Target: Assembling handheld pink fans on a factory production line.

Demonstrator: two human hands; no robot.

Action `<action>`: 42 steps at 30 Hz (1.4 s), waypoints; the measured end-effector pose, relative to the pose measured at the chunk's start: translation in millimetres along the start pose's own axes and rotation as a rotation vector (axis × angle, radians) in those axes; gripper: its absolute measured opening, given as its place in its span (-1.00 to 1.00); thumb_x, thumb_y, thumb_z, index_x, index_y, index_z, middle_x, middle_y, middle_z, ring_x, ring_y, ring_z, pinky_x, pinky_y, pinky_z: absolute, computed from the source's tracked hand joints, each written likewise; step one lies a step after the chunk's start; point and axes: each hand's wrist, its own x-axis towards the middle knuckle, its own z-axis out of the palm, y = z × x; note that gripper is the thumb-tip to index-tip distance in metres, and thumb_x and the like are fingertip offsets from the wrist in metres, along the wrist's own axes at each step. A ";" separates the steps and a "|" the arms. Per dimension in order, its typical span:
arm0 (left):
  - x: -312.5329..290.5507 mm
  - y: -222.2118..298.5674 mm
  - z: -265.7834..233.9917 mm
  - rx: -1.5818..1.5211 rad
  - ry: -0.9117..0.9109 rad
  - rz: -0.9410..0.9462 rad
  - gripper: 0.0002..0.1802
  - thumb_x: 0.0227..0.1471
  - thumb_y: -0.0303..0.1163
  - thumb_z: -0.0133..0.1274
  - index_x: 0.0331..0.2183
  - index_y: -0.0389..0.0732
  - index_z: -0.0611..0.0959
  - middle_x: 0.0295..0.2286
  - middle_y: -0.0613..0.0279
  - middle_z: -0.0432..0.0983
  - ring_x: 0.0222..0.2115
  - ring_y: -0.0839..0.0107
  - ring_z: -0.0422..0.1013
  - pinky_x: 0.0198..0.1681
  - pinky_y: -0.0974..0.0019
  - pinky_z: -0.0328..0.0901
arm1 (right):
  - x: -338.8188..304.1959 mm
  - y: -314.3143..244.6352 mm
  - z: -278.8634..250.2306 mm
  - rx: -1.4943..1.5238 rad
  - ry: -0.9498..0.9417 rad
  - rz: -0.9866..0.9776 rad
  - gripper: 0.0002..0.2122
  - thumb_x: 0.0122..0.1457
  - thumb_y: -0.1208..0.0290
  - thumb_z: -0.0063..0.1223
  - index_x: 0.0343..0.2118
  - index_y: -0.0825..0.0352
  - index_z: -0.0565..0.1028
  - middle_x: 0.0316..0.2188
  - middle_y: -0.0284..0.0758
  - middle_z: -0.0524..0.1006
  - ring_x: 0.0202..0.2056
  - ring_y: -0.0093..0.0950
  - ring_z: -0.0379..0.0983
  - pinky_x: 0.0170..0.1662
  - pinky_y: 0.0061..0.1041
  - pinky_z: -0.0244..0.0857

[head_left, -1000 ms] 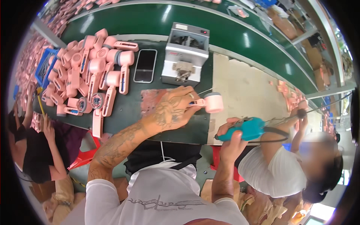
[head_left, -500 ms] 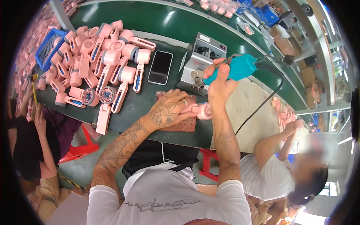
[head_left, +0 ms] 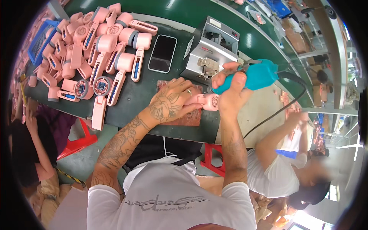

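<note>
My left hand (head_left: 174, 99) is closed around a pink handheld fan (head_left: 210, 102), its fingers lying over the handle. The fan rests on its side on a worn reddish pad (head_left: 188, 120), its round grilled head poking out to the right of my fingers. In my right hand (head_left: 234, 92) is a teal electric screwdriver (head_left: 260, 74), its fingers wrapped round the body. The driver's nose points left, just above the fan's head. Whether the bit touches the fan I cannot tell.
A grey metal screw feeder (head_left: 209, 48) stands behind my hands. Left of it lies a phone (head_left: 163, 53). Many pink fans (head_left: 104, 43) are heaped at the left, beside a blue crate (head_left: 34, 46). A black cord (head_left: 268, 118) curves down on the right. Co-workers sit on both sides.
The screwdriver in my right hand has come down nearer the fan's head. My left hand keeps its hold on the fan. The whole view has shifted a little.
</note>
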 end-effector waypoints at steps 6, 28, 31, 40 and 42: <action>-1.7 -2.0 1.0 0.001 0.000 0.001 -0.53 0.01 -0.10 0.33 -0.16 -0.26 0.70 -0.25 0.12 0.48 -0.19 0.08 0.43 -0.11 0.04 0.38 | -9.2 0.1 -5.3 -0.038 -0.053 0.038 -0.61 0.33 0.17 0.20 -0.17 0.51 0.46 -0.51 -0.29 0.46 -0.51 -0.49 0.44 -0.46 -0.48 0.37; -1.1 0.3 1.5 0.067 0.007 0.024 -0.61 0.10 -0.08 0.24 -0.22 -0.23 0.72 -0.22 0.06 0.48 -0.17 0.05 0.43 -0.06 -0.01 0.34 | -3.3 7.8 2.1 -0.138 0.005 0.089 -0.54 0.40 -0.02 0.00 -0.25 0.41 0.37 -0.59 -0.29 0.38 -0.57 -0.44 0.33 -0.46 -0.42 0.31; -4.3 0.9 1.8 0.060 -0.058 0.010 -0.63 0.18 -0.10 0.12 -0.17 -0.20 0.68 -0.17 0.08 0.49 -0.07 0.09 0.40 0.07 0.01 0.30 | 11.0 2.1 2.4 -0.231 0.025 0.038 -0.51 0.41 -0.05 -0.05 -0.21 0.44 0.41 -0.58 -0.29 0.38 -0.56 -0.42 0.37 -0.46 -0.42 0.31; -3.4 2.8 1.4 0.044 -0.046 0.018 -0.66 0.15 -0.22 0.09 -0.10 -0.19 0.69 -0.18 0.07 0.49 -0.10 0.08 0.39 0.03 0.01 0.30 | 36.3 30.6 12.6 -0.028 -0.013 -0.173 -0.72 0.39 0.21 0.08 -0.26 0.39 0.46 -0.57 -0.38 0.49 -0.58 -0.58 0.42 -0.49 -0.57 0.28; -3.7 1.6 -0.9 0.045 -0.057 0.004 -0.66 0.15 -0.22 0.09 -0.12 -0.20 0.69 -0.18 0.07 0.49 -0.10 0.08 0.39 0.02 0.00 0.30 | 33.8 25.1 14.9 -0.099 -0.028 -0.124 -0.65 0.40 0.12 0.06 -0.25 0.40 0.43 -0.58 -0.34 0.45 -0.58 -0.51 0.41 -0.49 -0.51 0.29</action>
